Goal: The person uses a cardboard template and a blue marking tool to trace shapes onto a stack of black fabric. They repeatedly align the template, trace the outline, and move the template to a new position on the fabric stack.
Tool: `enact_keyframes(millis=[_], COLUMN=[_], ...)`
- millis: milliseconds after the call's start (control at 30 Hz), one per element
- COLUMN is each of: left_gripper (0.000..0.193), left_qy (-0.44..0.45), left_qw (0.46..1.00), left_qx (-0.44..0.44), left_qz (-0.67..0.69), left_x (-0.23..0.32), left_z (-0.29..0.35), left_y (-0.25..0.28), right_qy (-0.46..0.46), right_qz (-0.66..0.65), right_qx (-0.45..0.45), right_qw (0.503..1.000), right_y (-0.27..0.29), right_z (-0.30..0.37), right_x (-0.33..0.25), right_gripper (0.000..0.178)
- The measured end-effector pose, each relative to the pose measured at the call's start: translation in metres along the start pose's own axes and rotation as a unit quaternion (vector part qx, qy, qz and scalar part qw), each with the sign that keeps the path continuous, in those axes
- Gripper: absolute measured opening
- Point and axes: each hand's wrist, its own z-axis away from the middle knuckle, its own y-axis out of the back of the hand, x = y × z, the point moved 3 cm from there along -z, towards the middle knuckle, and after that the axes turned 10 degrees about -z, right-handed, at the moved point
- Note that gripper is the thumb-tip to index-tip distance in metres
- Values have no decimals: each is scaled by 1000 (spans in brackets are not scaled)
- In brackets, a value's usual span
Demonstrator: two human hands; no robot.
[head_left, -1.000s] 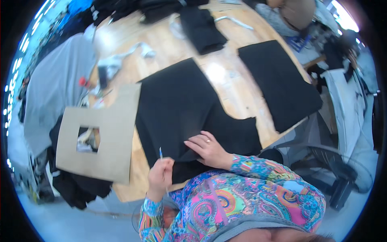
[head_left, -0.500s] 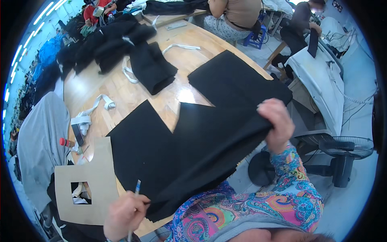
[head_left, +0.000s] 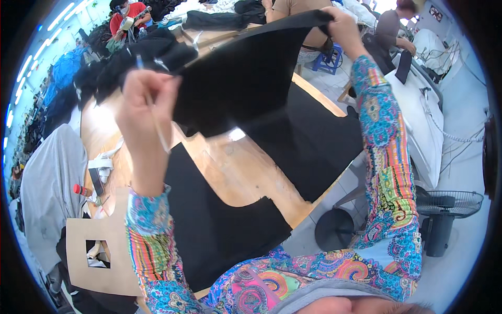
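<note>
My left hand (head_left: 149,99) is closed on the left corner of a black fabric piece (head_left: 240,73) and also holds a slim pen (head_left: 160,132) with a blue end. My right hand (head_left: 341,30) grips the fabric's far right corner, so the piece hangs stretched between my raised hands above the table. Below it, more black fabric lies flat: one cut panel (head_left: 225,240) close to me and another (head_left: 324,141) on the right. A beige cardboard template (head_left: 78,256) with a square cutout lies at the near left.
The light wooden table (head_left: 240,175) carries bundled black fabric (head_left: 104,78) at the far left. White strips, a dark block and a red-capped bottle (head_left: 81,190) lie near its left edge. A black fan (head_left: 444,209) stands at right. Other people work at the far side.
Both hands have risen and moved away from me, lifting the upper black piece off the table. The cut panels beneath it now show, with bare wood between them.
</note>
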Motion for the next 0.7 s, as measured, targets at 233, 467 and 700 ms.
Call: enact_keyframes(millis=[233, 467, 700], left_gripper=[20, 10, 4], left_qy=[-176, -168, -176], left_qw=[975, 953, 911], left_qx=[-85, -233, -351], left_qz=[108, 98, 124], left_x=[32, 37, 58], left_z=[103, 226, 302], left_y=[-83, -183, -212], right_qy=[99, -79, -110], right_qz=[214, 310, 430], right_qx=[-41, -135, -202], right_qw=[971, 938, 873], right_y=[56, 51, 91], right_z=[66, 214, 309], right_x=[103, 173, 205], right_gripper=[31, 27, 24])
